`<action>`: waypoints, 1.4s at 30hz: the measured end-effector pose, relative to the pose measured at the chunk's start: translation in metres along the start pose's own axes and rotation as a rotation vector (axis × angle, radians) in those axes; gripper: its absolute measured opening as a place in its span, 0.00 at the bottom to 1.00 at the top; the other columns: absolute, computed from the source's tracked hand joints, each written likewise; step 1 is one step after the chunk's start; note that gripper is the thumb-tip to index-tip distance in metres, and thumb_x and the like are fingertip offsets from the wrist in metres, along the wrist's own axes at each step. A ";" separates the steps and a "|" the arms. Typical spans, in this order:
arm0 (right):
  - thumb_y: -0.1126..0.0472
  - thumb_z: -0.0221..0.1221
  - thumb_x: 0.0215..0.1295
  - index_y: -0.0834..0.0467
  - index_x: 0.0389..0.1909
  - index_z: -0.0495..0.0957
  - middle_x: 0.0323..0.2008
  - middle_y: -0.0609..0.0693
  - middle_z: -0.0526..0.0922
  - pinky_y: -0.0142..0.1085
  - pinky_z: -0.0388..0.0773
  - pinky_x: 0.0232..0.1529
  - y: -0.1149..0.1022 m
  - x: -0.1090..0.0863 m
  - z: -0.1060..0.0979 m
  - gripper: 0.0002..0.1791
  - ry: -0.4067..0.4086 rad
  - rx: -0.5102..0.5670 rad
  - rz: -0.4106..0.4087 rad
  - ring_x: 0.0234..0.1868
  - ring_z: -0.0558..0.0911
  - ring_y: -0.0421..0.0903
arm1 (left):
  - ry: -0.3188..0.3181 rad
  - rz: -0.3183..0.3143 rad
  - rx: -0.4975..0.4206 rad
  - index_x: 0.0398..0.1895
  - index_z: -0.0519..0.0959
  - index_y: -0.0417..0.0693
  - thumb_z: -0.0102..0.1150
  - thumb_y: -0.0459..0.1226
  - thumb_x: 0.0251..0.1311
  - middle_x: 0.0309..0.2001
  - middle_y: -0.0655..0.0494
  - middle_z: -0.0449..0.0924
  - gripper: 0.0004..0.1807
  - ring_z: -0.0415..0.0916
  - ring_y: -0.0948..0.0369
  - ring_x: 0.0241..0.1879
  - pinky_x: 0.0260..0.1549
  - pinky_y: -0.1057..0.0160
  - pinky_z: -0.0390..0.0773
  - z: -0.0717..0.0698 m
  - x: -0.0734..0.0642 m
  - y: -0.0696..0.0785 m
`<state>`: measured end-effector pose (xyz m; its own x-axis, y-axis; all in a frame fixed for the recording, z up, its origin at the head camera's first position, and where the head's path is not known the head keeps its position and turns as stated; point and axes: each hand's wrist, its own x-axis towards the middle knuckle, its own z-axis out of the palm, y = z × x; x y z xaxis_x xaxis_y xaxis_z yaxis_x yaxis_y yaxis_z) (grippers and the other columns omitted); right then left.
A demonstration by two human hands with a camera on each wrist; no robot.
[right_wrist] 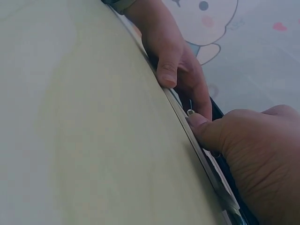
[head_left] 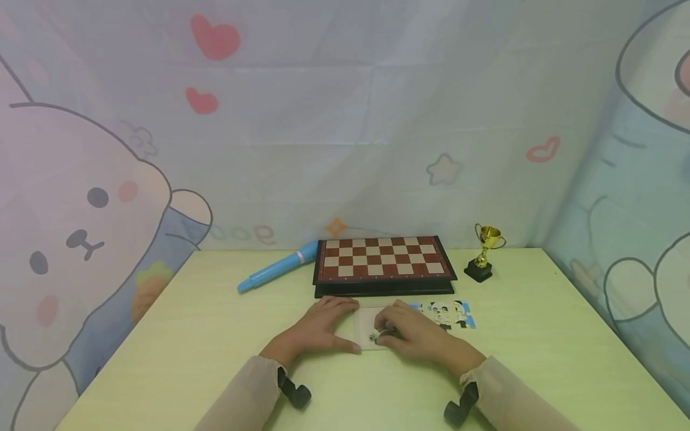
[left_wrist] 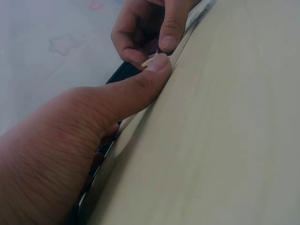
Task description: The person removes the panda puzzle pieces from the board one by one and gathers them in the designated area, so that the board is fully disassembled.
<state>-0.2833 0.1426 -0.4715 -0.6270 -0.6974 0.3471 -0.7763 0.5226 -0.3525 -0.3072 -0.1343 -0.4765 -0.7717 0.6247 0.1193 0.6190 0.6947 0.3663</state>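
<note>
A thin white puzzle board (head_left: 366,320) lies flat on the table between the hands. My left hand (head_left: 323,326) rests at its left side, fingers extended by the far corner and thumb along the near edge. Above the board, my right hand (head_left: 412,332) pinches a small puzzle piece (head_left: 374,337) with green on it between thumb and fingers; most of the piece is hidden. In the left wrist view, the piece's pale edge (left_wrist: 151,61) shows beside the left thumb. Several panda puzzle pieces (head_left: 465,314) lie right of the board, partly covered by the right hand.
Behind the hands lies a red-and-cream chessboard box (head_left: 384,258). A blue, pen-shaped tube (head_left: 275,270) leans toward its left side. To the box's right stands a small gold trophy (head_left: 483,251) on a black base. A printed curtain (head_left: 345,131) hangs behind the table (head_left: 215,323).
</note>
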 end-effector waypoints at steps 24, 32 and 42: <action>0.51 0.64 0.69 0.48 0.46 0.81 0.40 0.36 0.81 0.33 0.79 0.43 0.005 -0.003 0.003 0.09 0.046 0.080 -0.062 0.39 0.78 0.32 | 0.011 0.011 0.018 0.74 0.66 0.61 0.60 0.76 0.44 0.72 0.64 0.65 0.54 0.57 0.58 0.71 0.69 0.46 0.59 0.002 0.001 -0.001; 0.59 0.65 0.68 0.50 0.45 0.82 0.41 0.38 0.84 0.32 0.80 0.43 0.006 -0.002 0.002 0.07 0.139 0.076 -0.151 0.40 0.80 0.33 | 0.013 0.012 0.011 0.74 0.67 0.61 0.61 0.76 0.44 0.72 0.63 0.65 0.54 0.58 0.58 0.70 0.68 0.46 0.59 0.001 0.000 0.000; 0.59 0.65 0.68 0.52 0.48 0.82 0.42 0.39 0.84 0.31 0.79 0.39 0.010 -0.002 0.003 0.10 0.145 0.113 -0.139 0.38 0.79 0.33 | 0.012 0.005 0.018 0.74 0.66 0.61 0.61 0.76 0.45 0.72 0.63 0.65 0.54 0.58 0.58 0.71 0.68 0.46 0.59 0.001 -0.001 0.000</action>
<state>-0.2895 0.1483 -0.4784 -0.5233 -0.6771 0.5173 -0.8490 0.3621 -0.3849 -0.3067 -0.1348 -0.4772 -0.7702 0.6239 0.1322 0.6253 0.6981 0.3488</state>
